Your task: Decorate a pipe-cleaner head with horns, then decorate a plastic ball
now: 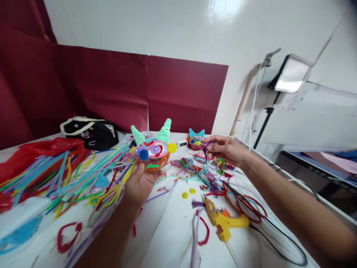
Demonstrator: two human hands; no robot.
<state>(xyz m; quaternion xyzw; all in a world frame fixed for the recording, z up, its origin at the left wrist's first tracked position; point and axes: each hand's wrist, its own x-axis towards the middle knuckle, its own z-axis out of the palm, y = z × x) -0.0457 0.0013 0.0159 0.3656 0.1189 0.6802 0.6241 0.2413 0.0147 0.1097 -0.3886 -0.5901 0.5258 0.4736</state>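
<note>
A yellow glue gun [221,220] lies at the lower right. Farther up, near the centre, the left hand [142,184] grasps a green-horned toy [157,149] from below. Right of centre, the right hand [225,150] pinches a purple strand [205,149]. Beyond stand a smaller blue-eared toy [196,139] and, at left, a black bag [102,134].

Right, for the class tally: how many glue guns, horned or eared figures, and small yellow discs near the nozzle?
Glue gun: 1
Horned or eared figures: 2 (green-horned figure, blue-eared figure)
Small yellow discs: 2 (nearer disc, farther disc)
Total: 5
</note>
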